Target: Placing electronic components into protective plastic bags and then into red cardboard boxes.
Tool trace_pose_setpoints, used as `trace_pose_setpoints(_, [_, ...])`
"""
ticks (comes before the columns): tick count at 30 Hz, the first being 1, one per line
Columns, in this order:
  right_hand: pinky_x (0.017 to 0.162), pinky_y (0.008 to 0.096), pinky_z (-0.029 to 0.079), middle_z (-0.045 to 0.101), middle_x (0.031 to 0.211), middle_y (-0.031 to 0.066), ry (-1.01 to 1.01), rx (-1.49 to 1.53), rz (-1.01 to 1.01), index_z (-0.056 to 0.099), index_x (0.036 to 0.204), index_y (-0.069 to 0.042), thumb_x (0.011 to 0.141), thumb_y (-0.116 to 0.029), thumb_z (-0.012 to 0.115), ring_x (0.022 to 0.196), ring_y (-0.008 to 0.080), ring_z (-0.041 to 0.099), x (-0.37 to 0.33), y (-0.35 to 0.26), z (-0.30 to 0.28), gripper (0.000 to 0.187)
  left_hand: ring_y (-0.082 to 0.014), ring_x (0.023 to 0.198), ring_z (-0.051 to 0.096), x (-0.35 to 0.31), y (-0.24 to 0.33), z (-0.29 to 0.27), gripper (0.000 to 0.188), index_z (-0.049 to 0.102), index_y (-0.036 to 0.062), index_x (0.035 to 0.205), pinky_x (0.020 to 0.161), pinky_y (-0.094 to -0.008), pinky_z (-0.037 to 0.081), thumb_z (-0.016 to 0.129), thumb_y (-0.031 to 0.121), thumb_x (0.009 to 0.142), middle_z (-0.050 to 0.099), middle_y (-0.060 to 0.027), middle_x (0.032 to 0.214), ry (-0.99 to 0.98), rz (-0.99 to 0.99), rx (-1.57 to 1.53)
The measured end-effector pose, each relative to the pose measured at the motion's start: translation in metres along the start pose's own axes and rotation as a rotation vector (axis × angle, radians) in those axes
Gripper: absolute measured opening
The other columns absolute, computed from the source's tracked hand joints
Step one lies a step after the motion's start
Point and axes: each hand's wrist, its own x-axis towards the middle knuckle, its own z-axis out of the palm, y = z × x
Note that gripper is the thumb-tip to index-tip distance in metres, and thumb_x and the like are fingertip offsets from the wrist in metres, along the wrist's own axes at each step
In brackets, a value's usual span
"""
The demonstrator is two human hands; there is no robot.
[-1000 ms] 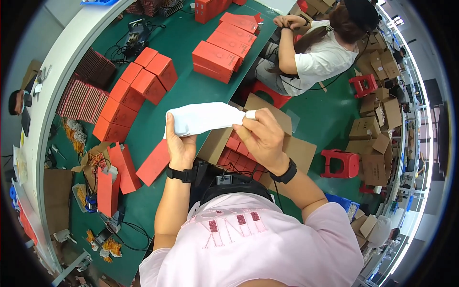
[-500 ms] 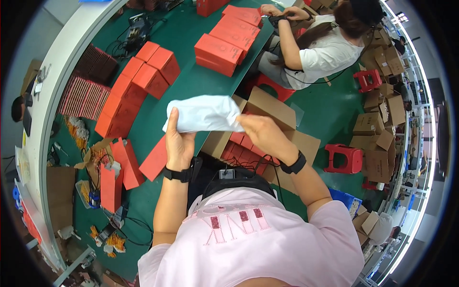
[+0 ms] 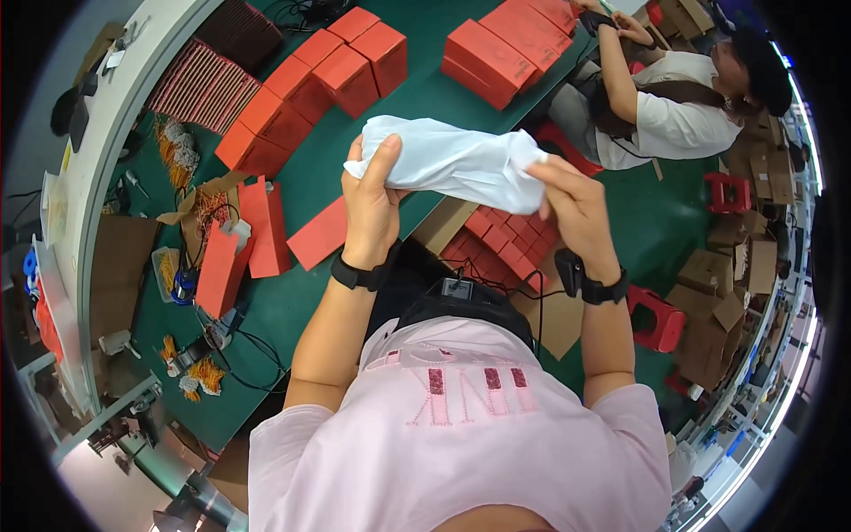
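Note:
A long bundle in a thin white wrapper (image 3: 448,160) is held up between my two hands, above the green table's edge. My left hand (image 3: 374,195) grips its left end, thumb on top and fingers beneath. At the other end, my right hand (image 3: 574,199) has its fingers closed on the crumpled edge of the wrapper. What lies inside the wrapper cannot be seen. Below the bundle stands an open cardboard carton (image 3: 448,227) with several rows of red boxes (image 3: 510,241) in it. A single flat red box (image 3: 317,233) lies on the table beside my left wrist.
Red boxes stand in a row (image 3: 292,89) and in a stack (image 3: 505,49) on the green table (image 3: 297,310). Open red boxes (image 3: 222,266), cables and small orange-and-white parts (image 3: 206,374) are at left. A co-worker (image 3: 674,106) sits at upper right; red stools (image 3: 654,319) and cartons are behind.
The view has shifted, so the table and boxes appear moved. The bundle now tilts down to the right, and my right hand has turned, its fingers now over the wrapper's end.

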Motion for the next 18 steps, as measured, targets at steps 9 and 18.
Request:
trace_pose_setpoints(9, [0.050, 0.0229, 0.049, 0.068, 0.089, 0.0066, -0.101, 0.438, 0.415, 0.062, 0.121, 0.001, 0.094, -0.005, 0.058, 0.059, 0.0095, 0.061, 0.003, 0.034, 0.024, 0.028, -0.0198, 0.106, 0.064, 0.001, 0.006, -0.015, 0.041, 0.054, -0.0013, 0.129, 0.092, -0.0347, 0.050, 0.057, 0.029, 0.101, 0.064, -0.0112, 0.117, -0.090, 0.037, 0.076])
trace_pose_setpoints(18, [0.060, 0.0289, 0.059, 0.069, 0.094, 0.0105, -0.227, 0.577, 0.539, 0.058, 0.126, 0.005, 0.099, -0.015, 0.059, 0.067, 0.0177, 0.070, -0.003, 0.012, 0.024, 0.034, -0.0175, 0.096, 0.066, -0.014, 0.013, 0.012, 0.042, 0.061, -0.0063, 0.117, 0.085, -0.0306, 0.050, 0.049, 0.032, 0.105, 0.068, -0.0109, 0.107, -0.161, 0.158, 0.226])
